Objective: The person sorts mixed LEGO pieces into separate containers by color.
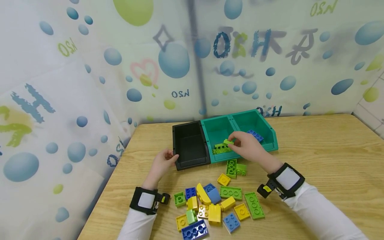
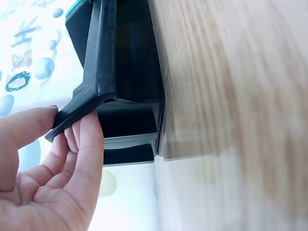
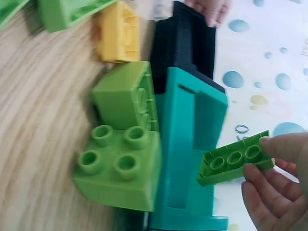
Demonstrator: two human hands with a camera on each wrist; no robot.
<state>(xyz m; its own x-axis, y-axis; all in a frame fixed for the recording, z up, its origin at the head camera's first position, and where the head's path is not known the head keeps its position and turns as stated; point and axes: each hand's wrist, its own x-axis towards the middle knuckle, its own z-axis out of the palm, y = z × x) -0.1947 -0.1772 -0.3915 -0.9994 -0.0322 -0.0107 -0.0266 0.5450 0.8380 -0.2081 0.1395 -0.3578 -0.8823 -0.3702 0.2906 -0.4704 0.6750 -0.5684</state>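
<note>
My left hand (image 1: 163,164) pinches the rim of the black bin (image 1: 192,148) at its front left corner; the left wrist view shows thumb and fingers on either side of that rim (image 2: 79,108). My right hand (image 1: 246,145) holds a green toy brick (image 3: 236,160) by one end, over the middle teal bin (image 1: 218,128). Its hollow underside with round tubes faces the right wrist camera. Below it, other green bricks (image 1: 220,149) lie in that bin. The right teal bin (image 1: 247,120) has a dark blue brick (image 1: 255,135) in it, partly hidden by my right hand.
Two green bricks (image 1: 231,168) lie just before the middle bin. Nearer me, loose yellow, blue and green bricks (image 1: 214,213) are scattered on the wooden table (image 1: 324,160). A printed sheet (image 1: 240,66) hangs behind the bins.
</note>
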